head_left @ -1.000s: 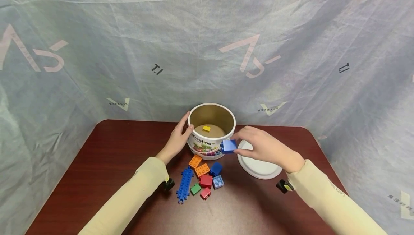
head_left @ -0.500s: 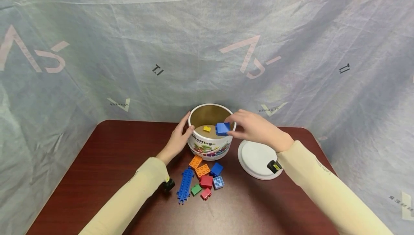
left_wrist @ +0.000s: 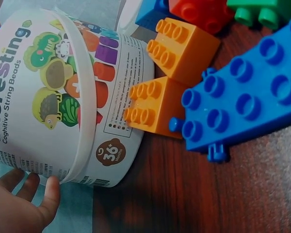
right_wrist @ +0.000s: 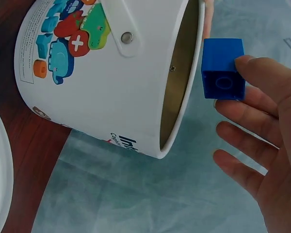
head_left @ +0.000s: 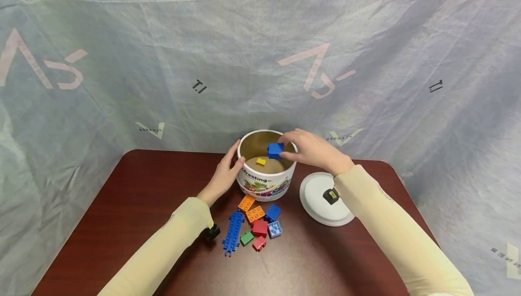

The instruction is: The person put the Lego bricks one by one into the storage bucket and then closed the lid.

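In the head view a white printed bucket [head_left: 266, 186] stands at the table's back, with a yellow brick [head_left: 261, 162] on its floor. My left hand [head_left: 221, 176] rests against the bucket's left side, thumb near the rim and fingers extended; the left wrist view shows its fingertips [left_wrist: 51, 187] touching the wall. Over the bucket's opening, my right hand [head_left: 311, 150] pinches a blue toy brick [head_left: 275, 151] between thumb and fingers. From the right wrist, that blue brick [right_wrist: 224, 68] appears just outside the rim line, its hollow underside showing, the remaining fingers spread loosely.
In front of the bucket lie two orange bricks [head_left: 255, 214], a long blue studded base [head_left: 233, 233], a blue brick [head_left: 272, 213], red bricks [head_left: 259, 228], a green brick [head_left: 246, 238] and a patterned light-blue brick [head_left: 274, 229]. A white lid [head_left: 325, 210] lies at right; a grey cloth [head_left: 260, 60] hangs behind.
My right hand has carried the blue brick up and left, from in front of the bucket's right side to over its opening. The left hand and loose bricks have stayed put.
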`<state>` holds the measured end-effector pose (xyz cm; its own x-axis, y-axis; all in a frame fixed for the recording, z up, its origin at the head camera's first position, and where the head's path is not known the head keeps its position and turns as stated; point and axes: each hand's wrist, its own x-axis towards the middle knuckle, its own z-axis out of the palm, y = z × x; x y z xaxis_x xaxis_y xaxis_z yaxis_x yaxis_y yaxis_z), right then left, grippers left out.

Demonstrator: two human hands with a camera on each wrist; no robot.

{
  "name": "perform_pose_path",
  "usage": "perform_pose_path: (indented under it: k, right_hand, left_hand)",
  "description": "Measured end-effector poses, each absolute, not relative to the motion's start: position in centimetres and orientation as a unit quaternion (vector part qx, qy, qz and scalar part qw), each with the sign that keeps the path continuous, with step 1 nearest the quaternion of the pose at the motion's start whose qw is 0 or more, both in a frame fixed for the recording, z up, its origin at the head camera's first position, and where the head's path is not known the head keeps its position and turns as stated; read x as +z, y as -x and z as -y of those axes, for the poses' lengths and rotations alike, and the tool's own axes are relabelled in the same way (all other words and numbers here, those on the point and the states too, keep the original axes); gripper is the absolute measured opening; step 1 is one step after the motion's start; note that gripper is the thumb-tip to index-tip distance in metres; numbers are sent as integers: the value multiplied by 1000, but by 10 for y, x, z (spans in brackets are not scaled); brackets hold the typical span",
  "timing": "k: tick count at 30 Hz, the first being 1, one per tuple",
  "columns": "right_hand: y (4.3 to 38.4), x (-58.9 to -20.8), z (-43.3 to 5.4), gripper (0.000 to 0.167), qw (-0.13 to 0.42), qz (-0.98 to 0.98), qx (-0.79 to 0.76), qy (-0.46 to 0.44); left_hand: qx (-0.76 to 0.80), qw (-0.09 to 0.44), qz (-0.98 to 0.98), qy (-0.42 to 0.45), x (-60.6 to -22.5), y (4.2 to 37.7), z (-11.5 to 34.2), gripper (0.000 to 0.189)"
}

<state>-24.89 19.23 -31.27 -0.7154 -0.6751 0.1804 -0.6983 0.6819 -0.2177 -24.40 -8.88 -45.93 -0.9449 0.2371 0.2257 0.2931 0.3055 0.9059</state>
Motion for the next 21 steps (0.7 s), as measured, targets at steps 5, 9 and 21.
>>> perform_pose_path:
  k: [5, 9, 21]
  right_hand:
    - [259, -321, -184, 32, 29, 924, 114, -365]
    - [263, -326, -179, 31, 21, 926, 93, -366]
    - [278, -335, -169, 25, 10, 932, 53, -358]
  left_hand:
    - [-563, 27, 810, 162, -463, 242, 90, 65]
    - [-558, 27, 813, 161, -465, 238, 91, 66]
    - [-557, 33, 812, 170, -462, 245, 86, 65]
